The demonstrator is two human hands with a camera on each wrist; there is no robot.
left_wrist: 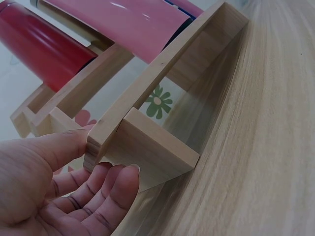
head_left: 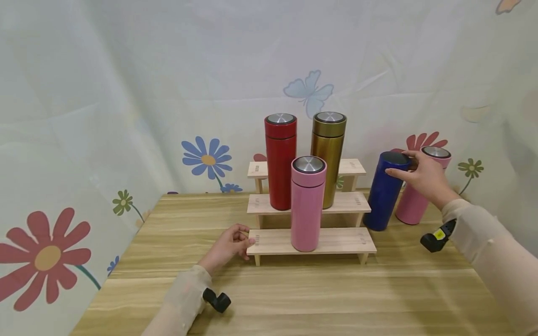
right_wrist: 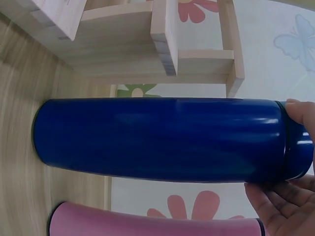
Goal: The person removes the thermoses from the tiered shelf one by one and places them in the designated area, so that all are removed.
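My right hand (head_left: 426, 177) grips a blue thermos flask (head_left: 383, 198) around its lid, thumb on one side and fingers on the other. The flask is upright beside the right end of a three-step wooden display stand (head_left: 269, 240). In the right wrist view, the blue thermos flask (right_wrist: 162, 140) spans the frame. My left hand (head_left: 229, 245) pinches the left end of the lowest step. Seen from the left wrist, the thumb lies on that step (left_wrist: 106, 128) and curled fingers (left_wrist: 118, 196) are under it. A pink thermos flask (head_left: 308, 210) stands on this step.
On the middle step stand a red thermos flask (head_left: 280, 163) and a gold one (head_left: 332, 154). Another pink flask (head_left: 412, 205) is on the wooden table (head_left: 294, 298), close behind the blue one. A flower-printed cloth (head_left: 126, 93) hangs behind.
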